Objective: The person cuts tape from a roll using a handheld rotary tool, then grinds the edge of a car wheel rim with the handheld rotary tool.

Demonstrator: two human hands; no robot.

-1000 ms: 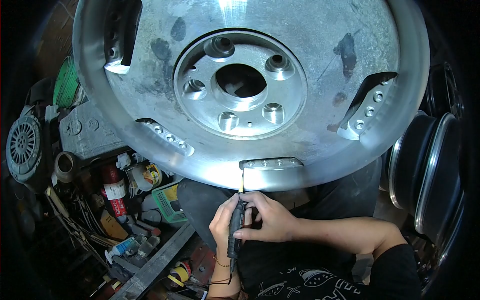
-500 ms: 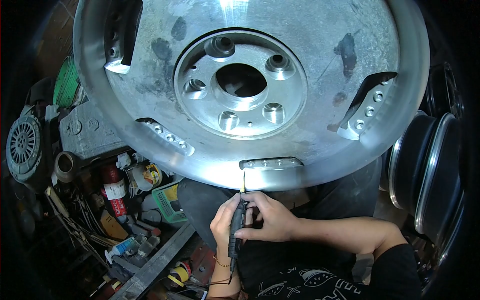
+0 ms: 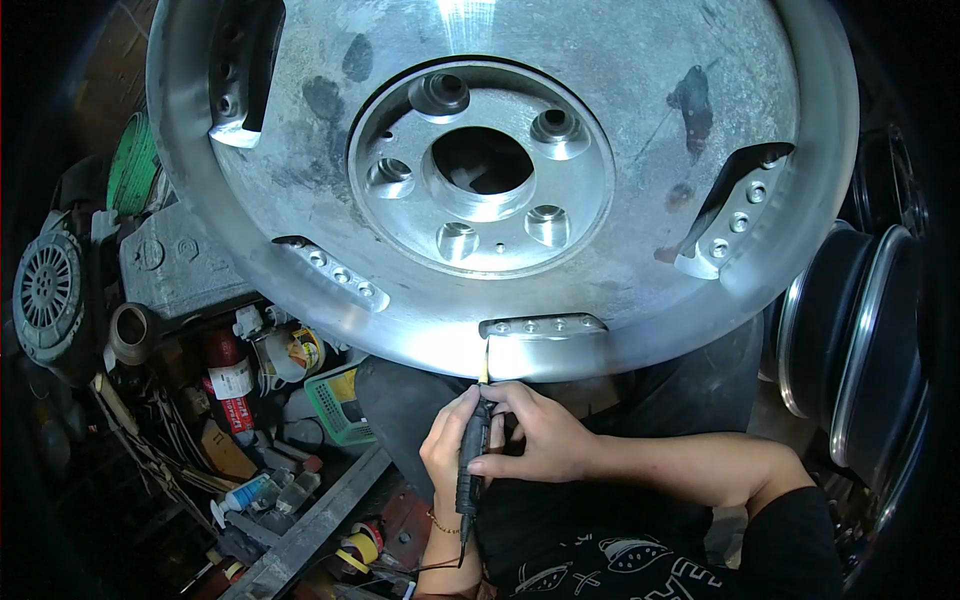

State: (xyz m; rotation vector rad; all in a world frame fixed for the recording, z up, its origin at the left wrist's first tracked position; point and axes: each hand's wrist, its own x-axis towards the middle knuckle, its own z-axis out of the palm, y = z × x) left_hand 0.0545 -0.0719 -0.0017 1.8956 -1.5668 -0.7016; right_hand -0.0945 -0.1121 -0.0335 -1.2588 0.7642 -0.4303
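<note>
A large bare-metal wheel (image 3: 620,230) fills the upper view, with bolt holes round its centre bore and slots near its rim. Below it, both my hands are closed round a slim black handheld rotary tool (image 3: 467,490) with a cord at its lower end. My left hand (image 3: 447,440) wraps it from the left, with a bracelet on that wrist. From the right, my right hand (image 3: 545,432) pinches its upper part, thumb along the body. The thin yellowish tip (image 3: 485,368) points up at the left end of the bottom slot (image 3: 543,327); exact contact cannot be made out.
Shiny-lipped dark wheel rims (image 3: 865,340) stand at the right. On the left are a grey motor-like housing (image 3: 50,290), a green strap roll (image 3: 133,165), a green basket (image 3: 338,408) and cluttered tools. A metal bar (image 3: 310,520) runs diagonally at lower left.
Almost nothing differs. The hands and tool have shifted very slightly, and the wheel stays in place.
</note>
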